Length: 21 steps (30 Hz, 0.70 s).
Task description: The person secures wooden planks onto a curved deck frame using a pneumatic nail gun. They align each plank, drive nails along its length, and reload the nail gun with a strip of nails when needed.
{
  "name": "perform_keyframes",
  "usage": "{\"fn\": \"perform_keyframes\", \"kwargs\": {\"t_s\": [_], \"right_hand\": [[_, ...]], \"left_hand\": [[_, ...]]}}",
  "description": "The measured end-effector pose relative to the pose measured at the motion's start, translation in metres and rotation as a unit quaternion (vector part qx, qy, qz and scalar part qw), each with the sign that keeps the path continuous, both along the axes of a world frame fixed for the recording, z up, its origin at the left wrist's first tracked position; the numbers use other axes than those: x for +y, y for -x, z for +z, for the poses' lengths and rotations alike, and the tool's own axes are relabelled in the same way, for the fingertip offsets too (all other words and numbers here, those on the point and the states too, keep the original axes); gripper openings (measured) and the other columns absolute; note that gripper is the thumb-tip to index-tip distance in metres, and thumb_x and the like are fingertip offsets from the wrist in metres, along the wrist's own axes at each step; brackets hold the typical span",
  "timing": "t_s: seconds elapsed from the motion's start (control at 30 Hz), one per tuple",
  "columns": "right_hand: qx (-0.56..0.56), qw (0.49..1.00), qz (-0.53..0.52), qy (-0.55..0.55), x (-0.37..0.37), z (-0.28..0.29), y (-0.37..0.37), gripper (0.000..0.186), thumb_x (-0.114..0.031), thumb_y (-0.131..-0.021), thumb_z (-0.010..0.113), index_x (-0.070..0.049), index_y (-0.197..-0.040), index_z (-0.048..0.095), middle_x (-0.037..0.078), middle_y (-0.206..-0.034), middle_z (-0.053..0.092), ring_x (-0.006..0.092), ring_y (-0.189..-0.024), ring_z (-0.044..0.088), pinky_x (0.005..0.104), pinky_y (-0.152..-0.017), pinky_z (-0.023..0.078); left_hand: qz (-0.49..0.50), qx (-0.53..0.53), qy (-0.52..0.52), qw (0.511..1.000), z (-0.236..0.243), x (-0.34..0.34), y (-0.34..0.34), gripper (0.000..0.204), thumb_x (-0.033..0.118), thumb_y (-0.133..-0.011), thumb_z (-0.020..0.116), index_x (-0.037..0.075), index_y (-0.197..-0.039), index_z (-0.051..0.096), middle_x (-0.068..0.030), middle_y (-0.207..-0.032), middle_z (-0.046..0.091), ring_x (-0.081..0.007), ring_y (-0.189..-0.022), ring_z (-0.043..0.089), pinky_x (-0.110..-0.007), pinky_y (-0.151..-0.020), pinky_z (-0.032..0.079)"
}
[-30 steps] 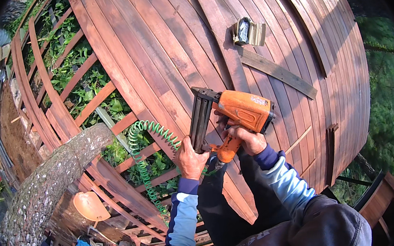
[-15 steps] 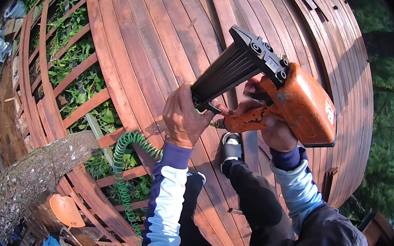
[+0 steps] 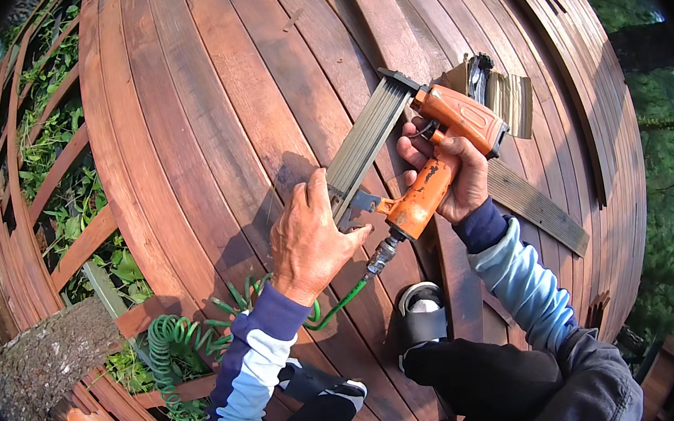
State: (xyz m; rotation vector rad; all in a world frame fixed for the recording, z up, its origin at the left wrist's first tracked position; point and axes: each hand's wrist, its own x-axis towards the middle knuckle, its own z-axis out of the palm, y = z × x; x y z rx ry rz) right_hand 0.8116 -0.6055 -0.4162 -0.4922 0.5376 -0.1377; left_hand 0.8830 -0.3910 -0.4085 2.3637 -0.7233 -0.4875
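An orange pneumatic nail gun (image 3: 427, 196) with a long ribbed magazine (image 3: 371, 140) is held over the wooden deck. My right hand (image 3: 466, 175) is closed round its scratched handle, fingers near the trigger. At the magazine's lower left end, my left hand (image 3: 306, 235) grips with its thumb and fingers; the fingertips are partly hidden behind it. A metal coupling (image 3: 381, 257) joins the handle's base to a green coiled air hose (image 3: 171, 346), which runs under my left forearm. Just beyond the tool lies a torn cardboard box (image 3: 514, 103) with dark contents I cannot make out.
Reddish deck boards (image 3: 202, 118) run away from me, with a loose plank (image 3: 381, 14) on top. A short weathered board (image 3: 540, 208) lies right of my hand. At left, open joists (image 3: 60, 184) cross green plants beside a tree trunk (image 3: 49, 347). More stacked boards (image 3: 564, 85) lie right.
The nail gun has turned and lowered, so its flank now faces up. Both hands have stayed on it. The cardboard box and short board have come into view. My feet have shifted.
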Motion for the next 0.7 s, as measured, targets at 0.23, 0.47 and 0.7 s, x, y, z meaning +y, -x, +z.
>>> {"fn": "perform_keyframes", "kwargs": {"t_s": [0.23,0.47,0.7], "right_hand": [[-0.007,1.0,-0.015,0.017,-0.004,-0.044,0.015,0.046,-0.017,-0.082,0.055,-0.005,-0.126,0.048,0.011,-0.118,0.059,0.026,-0.101,0.065,0.0366,-0.07,0.056],[-0.051,0.995,-0.08,-0.014,0.029,-0.077,0.082,0.05,-0.01,-0.084,0.052,-0.003,-0.132,0.042,0.013,-0.124,0.055,0.0265,-0.096,0.065,0.0368,-0.072,0.054],[-0.039,0.983,-0.175,-0.034,0.027,-0.086,0.125,0.049,-0.008,-0.085,0.052,0.003,-0.132,0.042,0.016,-0.125,0.055,0.0272,-0.09,0.066,0.034,-0.068,0.055]], "left_hand": [[-0.03,0.062,0.039,0.997,-0.051,-0.002,0.001,0.089,0.024,-0.061,0.087,-0.007,-0.131,0.042,-0.0264,-0.121,0.056,-0.039,-0.112,0.055,-0.042,-0.095,0.045],[-0.098,0.102,-0.012,0.99,-0.082,0.016,0.033,0.09,0.037,-0.066,0.084,-0.005,-0.133,0.04,-0.0268,-0.124,0.05,-0.0414,-0.117,0.049,-0.045,-0.097,0.043],[-0.153,-0.046,0.071,0.985,-0.052,-0.058,0.0,0.035,0.031,-0.085,0.069,0.0,-0.101,0.06,-0.0107,-0.089,0.059,-0.0234,-0.077,0.054,-0.035,-0.069,0.046]]}}
